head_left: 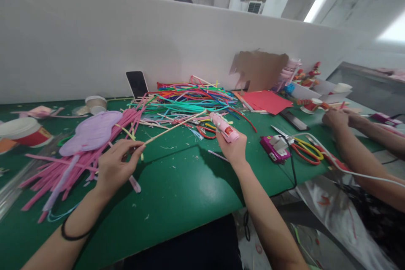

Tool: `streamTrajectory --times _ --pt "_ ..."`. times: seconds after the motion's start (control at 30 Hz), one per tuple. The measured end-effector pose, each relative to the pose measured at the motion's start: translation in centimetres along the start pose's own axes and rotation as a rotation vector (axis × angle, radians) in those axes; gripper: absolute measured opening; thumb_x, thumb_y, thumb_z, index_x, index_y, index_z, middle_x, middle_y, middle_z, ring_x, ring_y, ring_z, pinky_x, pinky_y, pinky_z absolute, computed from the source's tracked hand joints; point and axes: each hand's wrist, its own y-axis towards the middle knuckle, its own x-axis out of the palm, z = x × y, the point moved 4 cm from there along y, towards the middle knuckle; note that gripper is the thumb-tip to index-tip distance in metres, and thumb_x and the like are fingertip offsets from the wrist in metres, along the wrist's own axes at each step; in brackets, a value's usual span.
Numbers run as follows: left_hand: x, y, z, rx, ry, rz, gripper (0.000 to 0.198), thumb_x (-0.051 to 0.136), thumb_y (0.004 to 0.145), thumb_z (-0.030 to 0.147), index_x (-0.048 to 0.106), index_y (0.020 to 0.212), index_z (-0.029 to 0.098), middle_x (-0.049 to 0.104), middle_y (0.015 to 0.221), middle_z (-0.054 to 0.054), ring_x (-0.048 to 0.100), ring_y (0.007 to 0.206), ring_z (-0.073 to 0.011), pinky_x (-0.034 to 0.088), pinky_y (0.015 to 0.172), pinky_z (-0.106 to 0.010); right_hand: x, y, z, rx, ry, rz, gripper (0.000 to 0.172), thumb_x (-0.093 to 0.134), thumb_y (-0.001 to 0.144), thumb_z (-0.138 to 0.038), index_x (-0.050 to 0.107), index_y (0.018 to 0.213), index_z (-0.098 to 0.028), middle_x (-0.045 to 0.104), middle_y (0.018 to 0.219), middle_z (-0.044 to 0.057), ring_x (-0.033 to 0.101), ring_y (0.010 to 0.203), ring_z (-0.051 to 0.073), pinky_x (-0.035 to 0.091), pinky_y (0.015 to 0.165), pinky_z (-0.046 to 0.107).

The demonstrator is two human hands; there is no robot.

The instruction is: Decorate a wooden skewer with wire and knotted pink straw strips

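My left hand [116,163] pinches the near end of a thin wooden stick [175,125] that slants up to the right over the green table [177,185]. My right hand [233,147] grips a pink glue gun [224,127], its nozzle close to the stick's far end. A bundle of pink pipe cleaners [79,164] and a flat lilac shape [91,133] lie just left of my left hand. Behind both hands sprawls a heap of coloured pipe cleaners [190,97].
A second pink glue gun [276,148] and scissors with yellow and red handles [303,149] lie right of my right hand. Another person's arms [357,152] work at the far right. Red paper [265,101], cardboard [259,69], a phone [137,83] and paper cups [23,130] stand around.
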Motion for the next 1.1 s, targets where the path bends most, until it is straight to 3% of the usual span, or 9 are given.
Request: streamTrajectory --times 0.33,1.1 --pt "0.04 -0.11 -0.26 -0.053 0.005 -0.017 0.009 0.065 0.088 0.029 0.068 0.09 0.02 0.072 0.084 -0.003 0.066 0.075 -0.0157 0.051 0.066 -0.026 -0.02 0.19 -0.32 -0.008 0.03 -0.014 0.017 0.061 0.084 -0.031 0.071 0.085 -0.018 0.071 0.075 0.007 0.065 0.064 0.019 0.052 0.064 0.028" --pt "0.0 -0.03 -0.23 -0.072 -0.008 -0.003 0.009 0.065 0.087 0.03 0.069 0.089 0.021 0.072 0.083 -0.002 0.065 0.071 -0.0151 0.05 0.063 -0.025 -0.12 0.06 0.08 -0.026 -0.033 0.042 0.017 0.06 0.084 -0.033 0.066 0.076 -0.02 0.065 0.065 0.003 0.061 0.057 0.018 0.048 0.058 0.027"
